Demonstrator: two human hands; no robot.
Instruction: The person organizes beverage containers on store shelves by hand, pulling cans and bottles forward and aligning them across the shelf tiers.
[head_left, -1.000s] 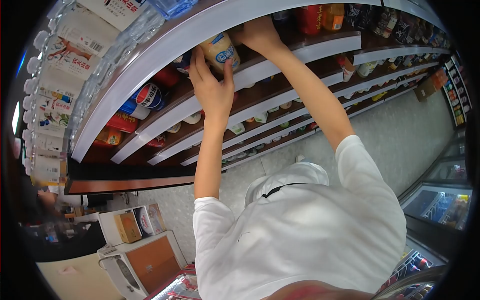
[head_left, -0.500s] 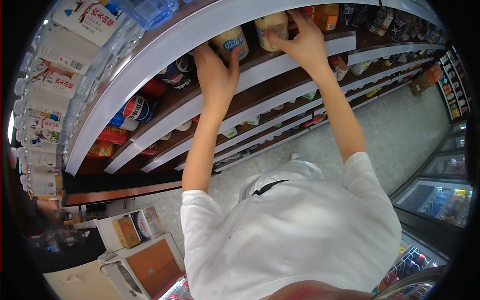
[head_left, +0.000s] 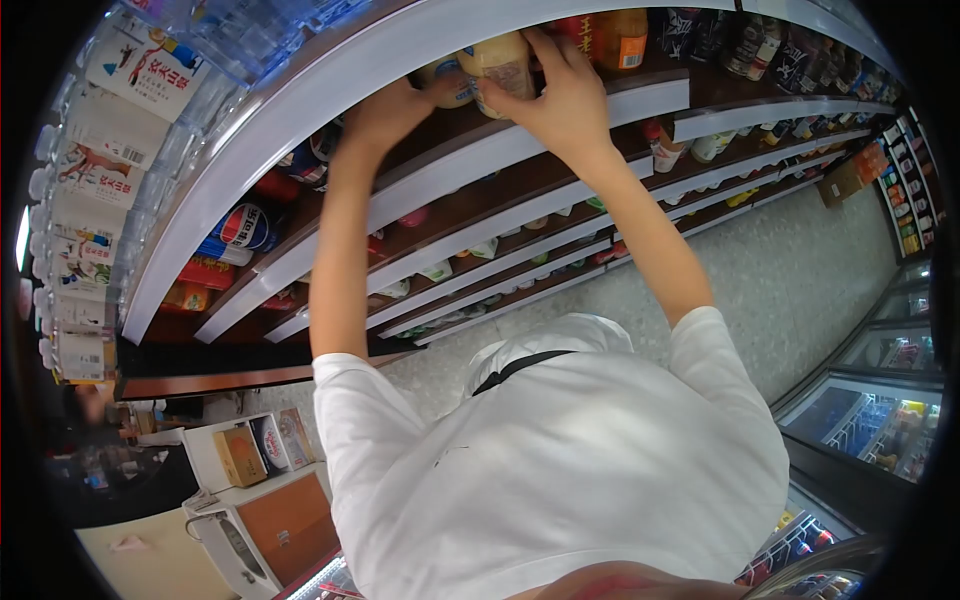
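Note:
Two cream-coloured bottles with blue-marked labels stand side by side on the top shelf, close together. My right hand (head_left: 562,98) is closed around the right bottle (head_left: 502,72), thumb in front and fingers at its far side. My left hand (head_left: 393,112) is at the left bottle (head_left: 447,82), its thumb across the front. The shelf's upper edge hides the other left fingers and the bottle tops.
Pepsi drinks (head_left: 245,226) lie left of my hands, and an orange drink bottle (head_left: 622,42) stands to the right. Packed water bottles (head_left: 95,185) fill the far left. Lower shelves (head_left: 480,225) hold more goods. Glass-fronted coolers (head_left: 870,415) stand at right.
The right bottle has shifted left with my right hand and now stands against the left bottle. My left hand has also moved left and its thumb lies across the left bottle.

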